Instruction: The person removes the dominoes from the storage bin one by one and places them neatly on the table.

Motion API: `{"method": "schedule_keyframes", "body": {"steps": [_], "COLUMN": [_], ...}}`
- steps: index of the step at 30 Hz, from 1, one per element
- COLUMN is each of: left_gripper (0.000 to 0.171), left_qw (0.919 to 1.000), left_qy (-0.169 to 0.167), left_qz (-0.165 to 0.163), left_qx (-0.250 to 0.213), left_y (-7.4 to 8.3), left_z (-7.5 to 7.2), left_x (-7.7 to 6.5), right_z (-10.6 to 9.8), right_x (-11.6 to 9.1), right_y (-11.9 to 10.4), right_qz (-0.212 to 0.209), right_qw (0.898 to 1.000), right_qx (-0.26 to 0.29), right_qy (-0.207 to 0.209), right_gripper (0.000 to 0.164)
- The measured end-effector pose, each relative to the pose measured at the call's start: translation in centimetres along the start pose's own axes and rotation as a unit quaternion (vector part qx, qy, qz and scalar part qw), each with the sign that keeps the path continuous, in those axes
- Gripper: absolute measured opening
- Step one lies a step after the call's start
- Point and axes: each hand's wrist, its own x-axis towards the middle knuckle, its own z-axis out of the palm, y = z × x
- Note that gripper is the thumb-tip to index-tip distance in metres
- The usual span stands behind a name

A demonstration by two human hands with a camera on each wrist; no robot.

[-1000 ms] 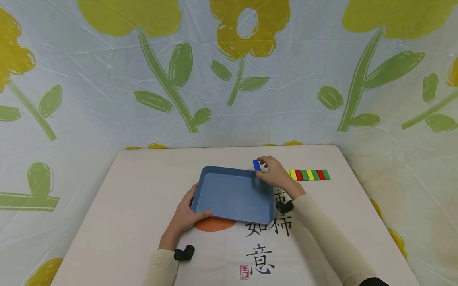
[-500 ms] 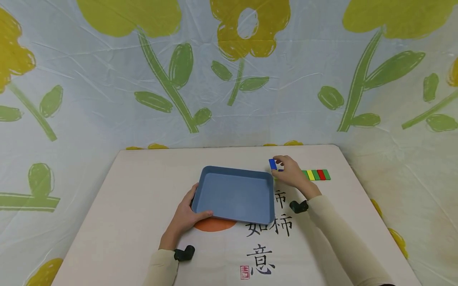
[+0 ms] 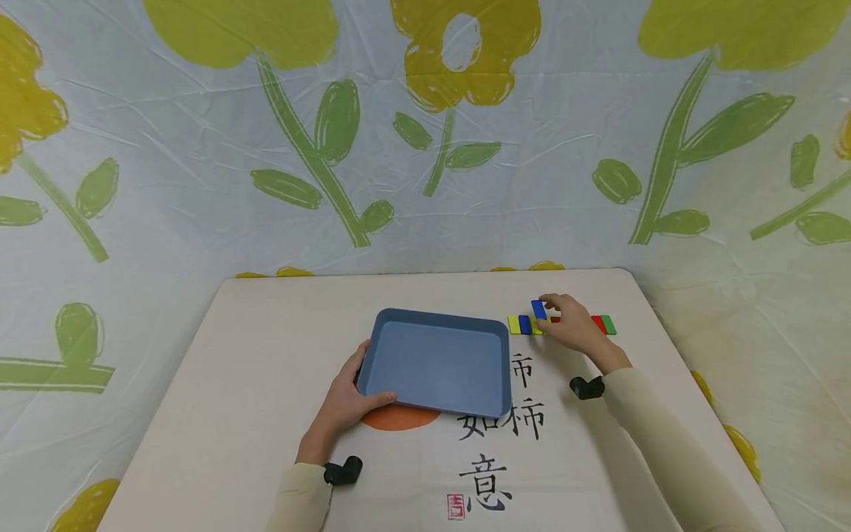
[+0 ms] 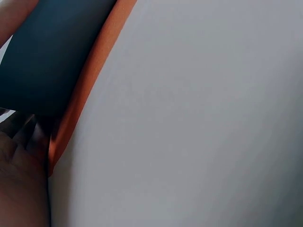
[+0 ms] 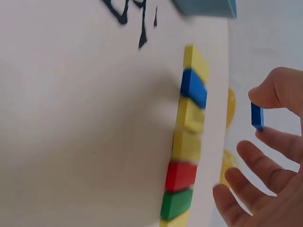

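Note:
My left hand [image 3: 347, 399] grips the left end of a blue-grey tray [image 3: 435, 362], its thumb over the near rim. In the left wrist view its curled fingers [image 4: 21, 130] reach in under the tray. Between the thumb and index finger of my right hand [image 3: 575, 325] a small blue block [image 5: 257, 116] is pinched, raised over a row of coloured blocks. The other fingers are spread and bear nothing. In that row lie yellow, blue, red and green blocks, among them a red block [image 5: 181, 176] and a lower blue block [image 5: 193, 88]. My right hand hides part of the row in the head view.
The table [image 3: 266, 332] is pale, with a cloth or print bearing black characters [image 3: 488, 480] and an orange shape [image 3: 401, 418] partly under the tray. A flower-patterned curtain [image 3: 518, 185] stands behind the far edge and along the sides.
My right hand has moved rightward from beside the tray's far right corner, carrying the blue block over the row. Blocks at the row's left end have come into sight. Left hand and tray stay put.

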Motion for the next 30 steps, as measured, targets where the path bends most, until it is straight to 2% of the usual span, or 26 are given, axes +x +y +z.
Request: {"method": "schedule_keyframes", "body": {"steps": [15, 22, 30], "left_gripper": [0.115, 0.115, 0.115], "left_qw": [1.0, 0.9999, 0.9999], "left_qy": [0.002, 0.004, 0.004], "left_qz": [-0.009, -0.011, -0.012], "left_qx": [0.002, 0.005, 0.001], "left_y": [0.1, 0.3, 0.3], "left_z": [0.0, 0.0, 0.0], "left_x": [-0.1, -0.1, -0.1], "right_z": [-2.3, -3.7, -5.1], "right_x": [-1.6, -2.3, -2.8], "right_y": [5.3, 7.8, 9.7], "right_qz": [0.054, 0.053, 0.073], "right_qw": [0.998, 0.999, 0.997], "right_qx": [-0.009, -0.008, 0.003], "right_qy": [-0.015, -0.009, -0.022], "right_gripper": [0.061, 0.059, 0.061]}}
